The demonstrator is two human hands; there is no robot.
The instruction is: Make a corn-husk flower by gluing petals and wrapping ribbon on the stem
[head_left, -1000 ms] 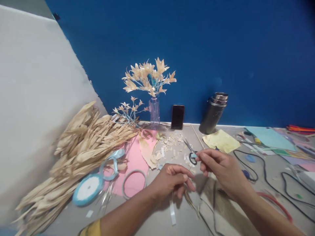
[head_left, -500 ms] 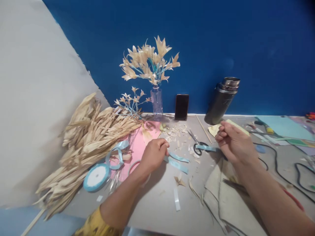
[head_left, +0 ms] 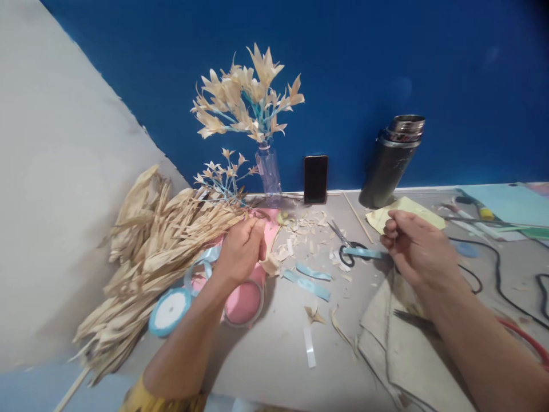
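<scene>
My left hand [head_left: 240, 249] is closed at the pink sheet, with its fingertips turned away from me. A pale piece of corn husk [head_left: 270, 264] shows at its fingers and seems gripped there. My right hand [head_left: 422, 249] is pinched shut above a folded beige cloth [head_left: 412, 355]. What its fingers hold is hidden. A light blue ribbon strip [head_left: 364, 252] reaches from the scissors [head_left: 341, 233] to the right fingers; whether it is held I cannot tell. Two more cut ribbon pieces [head_left: 306, 285] lie between the hands, above a small husk flower [head_left: 314, 315].
Dried corn husks [head_left: 171, 246] are heaped at left by a ribbon spool [head_left: 170, 312] and a tape roll [head_left: 261, 306]. Husk flowers stand in a clear bottle [head_left: 269, 174] near a phone [head_left: 315, 179] and a leaning flask [head_left: 392, 163]. A black cable [head_left: 497, 269] curls at right.
My left hand has moved left and away from me, off the blue ribbon pieces to the husk, uncovering the tape roll. The right hand stays pinched in nearly the same place. The view has shifted slightly.
</scene>
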